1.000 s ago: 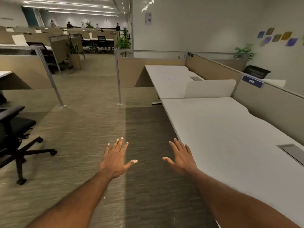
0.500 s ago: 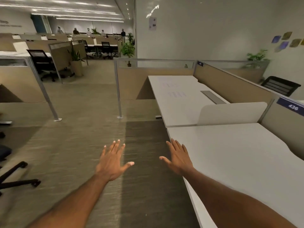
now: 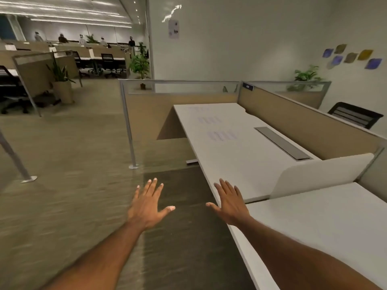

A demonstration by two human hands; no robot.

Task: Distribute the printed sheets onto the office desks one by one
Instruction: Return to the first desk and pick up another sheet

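Plainly, neither hand carries paper. The left grip [image 3: 147,206] and the right grip [image 3: 230,204] are bare hands held out flat, palms down and fingers straight, released and grasping nothing. The left one hangs over the carpeted aisle. The right one hovers at the near aisle-side corner of the far desk [image 3: 240,164]; whether it touches the top I cannot tell.

The only sign of the printed sheets [image 3: 223,136] is a few faint blocks of bluish print down the middle of the far desk, between its aisle-side edge and the grey cable hatch [image 3: 280,143]. It is white paper on a white top, so the borders are too faint to trace. No stack is in view.

The far desk looks served, while the near desk [image 3: 324,227] shows no print on the part visible. The step seems to be a walk between desks, so the supply must be found first. After that, hold the stack in one grip and peel off a single sheet with the other, checking that no second sheet clings to it. Lay the sheet print up, square to the aisle-side edge and clear of the hatch and the white divider [image 3: 314,174].
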